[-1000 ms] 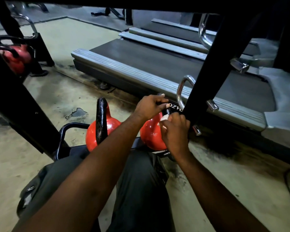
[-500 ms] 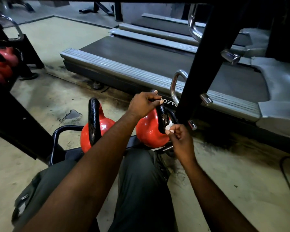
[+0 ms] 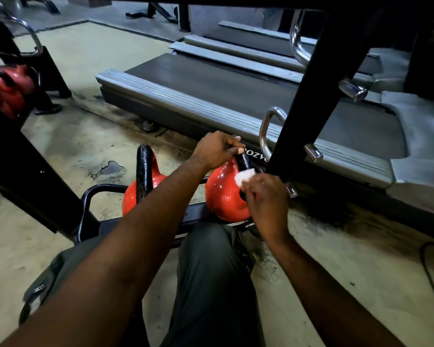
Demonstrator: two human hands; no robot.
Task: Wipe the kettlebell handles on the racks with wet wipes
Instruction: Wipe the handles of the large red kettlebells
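Two red kettlebells with black handles sit on the low black rack shelf [image 3: 103, 189] in front of my knees. My left hand [image 3: 214, 150] grips the top of the right kettlebell's [image 3: 221, 194] handle. My right hand [image 3: 264, 199] pinches a white wet wipe [image 3: 244, 176] against the lower right side of that handle. The left kettlebell [image 3: 133, 196] stands untouched, its handle [image 3: 143, 169] upright and edge-on to me.
A black rack upright [image 3: 308, 96] with chrome pegs rises just right of my hands. A treadmill [image 3: 211, 96] lies behind the rack. More red kettlebells [image 3: 8, 91] sit on a rack at far left. A cable [image 3: 431, 271] lies on the floor at right.
My right hand slid the wipe down the handle's side, then back up a little. My left hand kept its grip on the handle top.
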